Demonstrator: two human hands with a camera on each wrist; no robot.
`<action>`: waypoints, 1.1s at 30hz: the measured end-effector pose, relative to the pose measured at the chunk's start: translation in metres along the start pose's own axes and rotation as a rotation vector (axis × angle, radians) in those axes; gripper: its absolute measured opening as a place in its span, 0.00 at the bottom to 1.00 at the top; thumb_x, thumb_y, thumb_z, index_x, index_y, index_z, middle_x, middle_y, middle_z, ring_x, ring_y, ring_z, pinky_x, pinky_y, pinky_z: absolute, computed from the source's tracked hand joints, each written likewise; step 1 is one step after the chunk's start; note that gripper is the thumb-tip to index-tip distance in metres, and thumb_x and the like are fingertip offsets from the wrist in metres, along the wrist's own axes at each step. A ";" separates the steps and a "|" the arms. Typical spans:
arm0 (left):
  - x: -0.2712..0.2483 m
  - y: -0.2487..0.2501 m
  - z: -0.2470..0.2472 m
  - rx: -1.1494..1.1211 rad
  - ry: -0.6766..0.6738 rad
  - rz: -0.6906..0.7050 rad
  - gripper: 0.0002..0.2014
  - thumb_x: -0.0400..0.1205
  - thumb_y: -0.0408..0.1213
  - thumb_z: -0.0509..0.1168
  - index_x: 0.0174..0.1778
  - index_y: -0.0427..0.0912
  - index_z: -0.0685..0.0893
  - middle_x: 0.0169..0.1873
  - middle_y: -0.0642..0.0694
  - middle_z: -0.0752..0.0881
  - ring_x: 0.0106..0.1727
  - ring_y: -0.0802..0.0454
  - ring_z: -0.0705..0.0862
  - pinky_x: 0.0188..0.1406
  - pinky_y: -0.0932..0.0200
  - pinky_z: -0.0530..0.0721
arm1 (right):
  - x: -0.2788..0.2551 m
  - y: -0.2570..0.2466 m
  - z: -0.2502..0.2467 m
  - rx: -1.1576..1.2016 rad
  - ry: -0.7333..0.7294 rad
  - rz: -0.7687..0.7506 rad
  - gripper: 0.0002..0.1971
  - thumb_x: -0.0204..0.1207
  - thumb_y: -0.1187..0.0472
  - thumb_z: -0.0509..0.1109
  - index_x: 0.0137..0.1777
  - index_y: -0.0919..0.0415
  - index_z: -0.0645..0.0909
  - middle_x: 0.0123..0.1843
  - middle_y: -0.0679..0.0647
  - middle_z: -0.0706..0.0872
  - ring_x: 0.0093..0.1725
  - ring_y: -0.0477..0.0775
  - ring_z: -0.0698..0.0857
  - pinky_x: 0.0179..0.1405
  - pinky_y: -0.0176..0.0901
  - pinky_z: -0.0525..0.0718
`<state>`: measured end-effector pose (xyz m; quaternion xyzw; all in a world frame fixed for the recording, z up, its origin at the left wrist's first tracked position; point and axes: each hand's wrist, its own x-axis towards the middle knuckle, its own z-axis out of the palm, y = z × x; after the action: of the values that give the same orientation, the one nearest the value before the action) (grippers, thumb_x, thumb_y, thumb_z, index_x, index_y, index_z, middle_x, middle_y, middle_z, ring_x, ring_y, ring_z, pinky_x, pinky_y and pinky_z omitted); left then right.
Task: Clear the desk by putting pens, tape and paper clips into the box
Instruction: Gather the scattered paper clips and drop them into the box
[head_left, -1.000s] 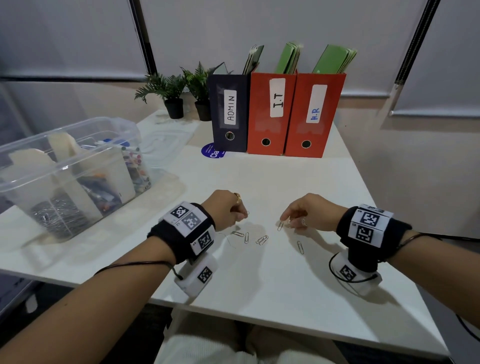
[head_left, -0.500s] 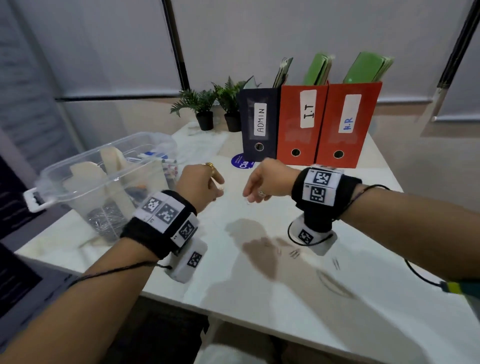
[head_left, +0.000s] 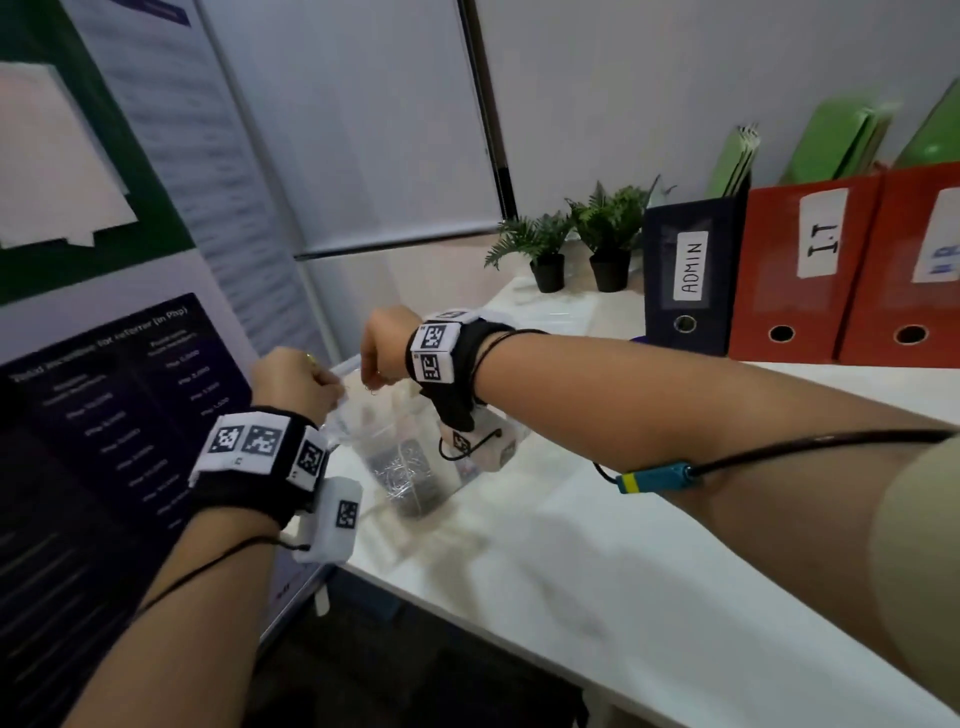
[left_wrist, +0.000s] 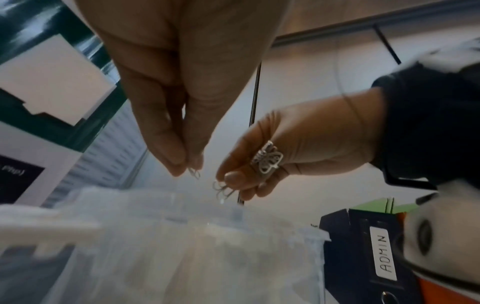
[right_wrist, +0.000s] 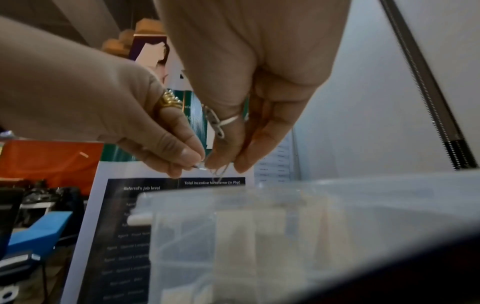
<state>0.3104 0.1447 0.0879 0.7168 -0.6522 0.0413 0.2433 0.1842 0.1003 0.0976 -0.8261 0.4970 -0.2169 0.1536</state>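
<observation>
Head view: white desk (head_left: 597, 561) runs along the right, with a clear plastic box (head_left: 415, 467) at its left end, near the poster board (head_left: 104, 415). Behind, three binders stand upright side by side: dark ADMIN binder (head_left: 693, 275), red I.T binder (head_left: 810, 265), and a second red binder (head_left: 919, 260) cut off by the frame edge. Two small potted plants (head_left: 576, 244) sit just left of the ADMIN binder. Box holds a heap of metal clips (head_left: 410, 475) in its near compartment (other compartments too blurred to read). Both hands are raised above the box's open top, close together but apart. Left hand (head_left: 296, 382): thumb and fingertips (left_wrist: 176, 162) pressed together, pinching a small paper clip (left_wrist: 194, 174) that hangs below them; gold ring on one finger. Right hand (head_left: 387, 345): fingers curled in, fingertips (left_wrist: 233, 176) pinching a little bunch of paper clips (left_wrist: 221, 190), which dangles over the box rim; silver butterfly ring (left_wrist: 267, 159) on one finger. Right wrist view confirms both pinches directly above the box; exact clip count cannot be told.
</observation>
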 end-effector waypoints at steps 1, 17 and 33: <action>0.001 -0.002 0.006 -0.047 -0.020 -0.029 0.04 0.75 0.26 0.70 0.41 0.30 0.90 0.41 0.35 0.91 0.42 0.42 0.87 0.46 0.58 0.83 | 0.003 0.000 0.006 -0.030 -0.009 0.007 0.05 0.65 0.66 0.79 0.41 0.63 0.91 0.38 0.57 0.92 0.32 0.50 0.87 0.44 0.42 0.90; -0.050 0.035 0.036 -0.254 0.124 0.216 0.28 0.78 0.36 0.68 0.75 0.44 0.71 0.69 0.37 0.72 0.70 0.39 0.72 0.73 0.49 0.68 | -0.089 0.072 -0.025 -0.032 0.137 -0.024 0.18 0.78 0.60 0.69 0.67 0.58 0.81 0.65 0.54 0.85 0.61 0.52 0.84 0.59 0.34 0.74; -0.193 0.228 0.156 0.094 -0.839 0.976 0.09 0.85 0.36 0.57 0.53 0.40 0.82 0.65 0.40 0.80 0.61 0.47 0.79 0.62 0.57 0.74 | -0.383 0.238 -0.043 -0.269 -0.416 0.390 0.07 0.75 0.68 0.70 0.52 0.65 0.83 0.53 0.48 0.84 0.45 0.45 0.85 0.45 0.33 0.78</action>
<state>0.0247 0.2520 -0.0544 0.3029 -0.9404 -0.1080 -0.1106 -0.1752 0.3295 -0.0563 -0.7548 0.6282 0.0579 0.1799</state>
